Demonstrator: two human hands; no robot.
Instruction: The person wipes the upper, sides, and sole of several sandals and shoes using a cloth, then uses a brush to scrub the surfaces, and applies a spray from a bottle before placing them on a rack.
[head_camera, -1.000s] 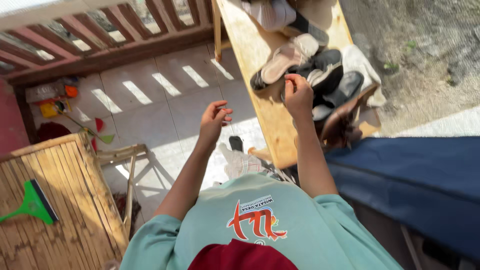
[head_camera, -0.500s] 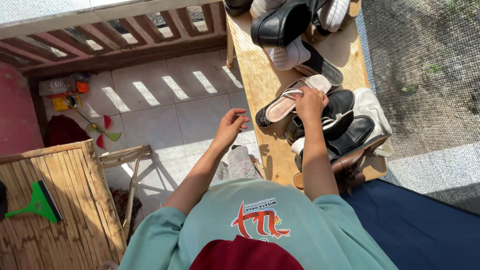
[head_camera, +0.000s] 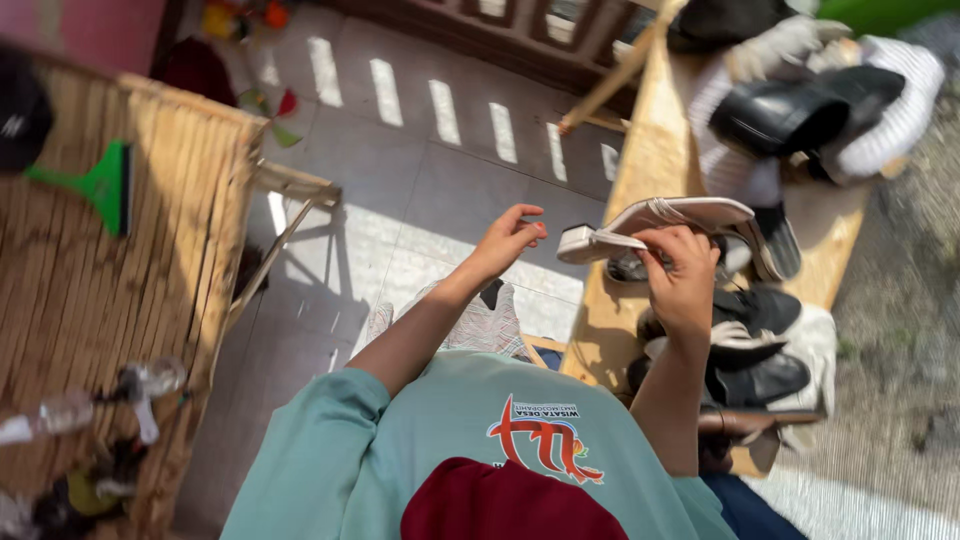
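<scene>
A: Right hand (head_camera: 683, 283)?
B: Fingers pinch the sandal (head_camera: 660, 222) strap, holding it above the bench (head_camera: 640, 170) shoes.
A: Left hand (head_camera: 507, 240)?
B: Fingers loosely curled, empty, just beside the sandal's heel.

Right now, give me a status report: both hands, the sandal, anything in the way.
Right hand gripping pale heeled sandal, lifted off wooden bench. Left hand open, empty, beside the heel. Pile of black shoes crowds bench below.

Pale tiled floor (head_camera: 400, 190) striped with sunlight; wooden railing (head_camera: 520, 30) behind; bamboo table (head_camera: 90, 300) left; plywood bench (head_camera: 650, 170) right.
</scene>
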